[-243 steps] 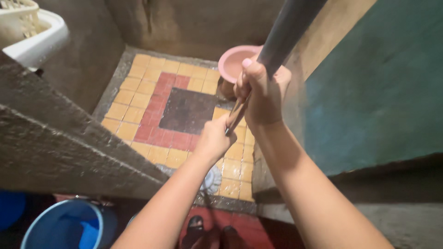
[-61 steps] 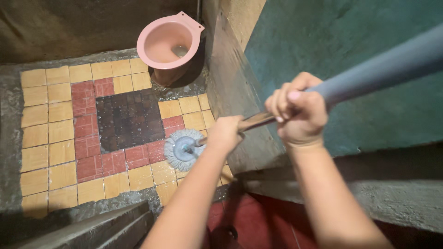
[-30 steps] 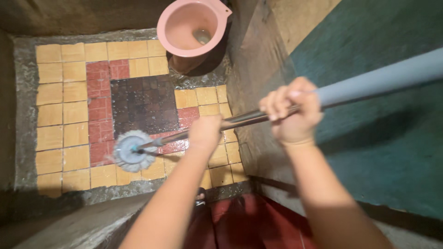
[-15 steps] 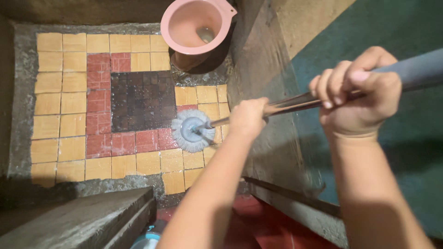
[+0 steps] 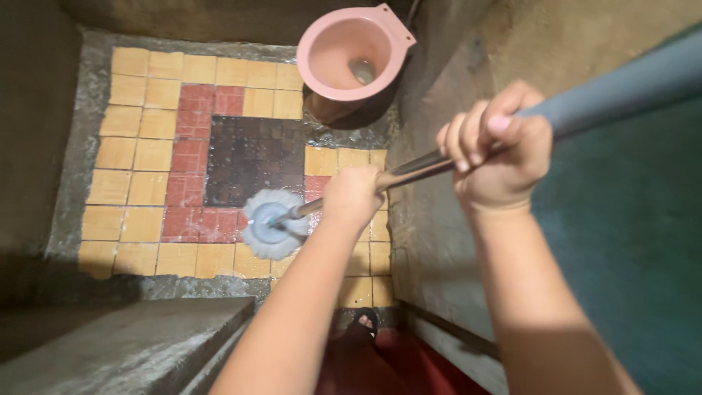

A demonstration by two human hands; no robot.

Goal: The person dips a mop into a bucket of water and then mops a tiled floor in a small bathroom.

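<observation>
Near the tiled floor's (image 5: pixel 131 153) front edge, left hand (image 5: pixel 352 196) and right hand (image 5: pixel 497 157) clench the stiff, light mop (image 5: pixel 272 223) by its slick metal shaft; head soft

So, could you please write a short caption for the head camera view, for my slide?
Both hands, left hand low and right hand high, grip a mop handle; its mop head rests on the tiled floor near a pink toilet.
</observation>
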